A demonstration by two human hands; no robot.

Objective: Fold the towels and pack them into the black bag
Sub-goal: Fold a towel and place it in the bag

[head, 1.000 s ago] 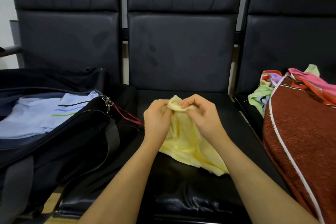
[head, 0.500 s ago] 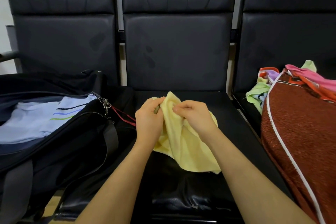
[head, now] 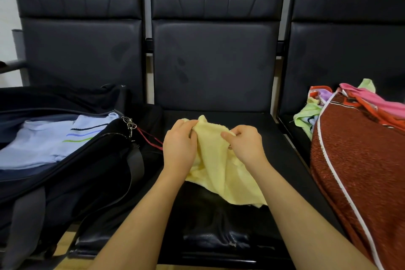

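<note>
A pale yellow towel [head: 219, 166] lies crumpled on the middle black seat [head: 274, 160]. My left hand [head: 179, 147] pinches its upper left edge and my right hand [head: 245, 144] pinches the edge a little to the right, both with curled fingers. The towel hangs down from the hands toward the seat's front. On the left seat stands the open black bag [head: 72, 173], with a folded light blue towel [head: 43, 140] with striped trim inside it.
A pile of towels fills the right seat: a large red-brown one with white piping [head: 361, 171] in front, green [head: 306, 116], pink and orange ones [head: 363, 98] behind. A metal zipper pull and red cord [head: 131, 126] hang at the bag's near corner. Black seat backs stand behind.
My hands have moved apart along the towel's top edge, the right hand sliding rightward, so the bunched edge is spread wider. The towel stays on the middle seat.
</note>
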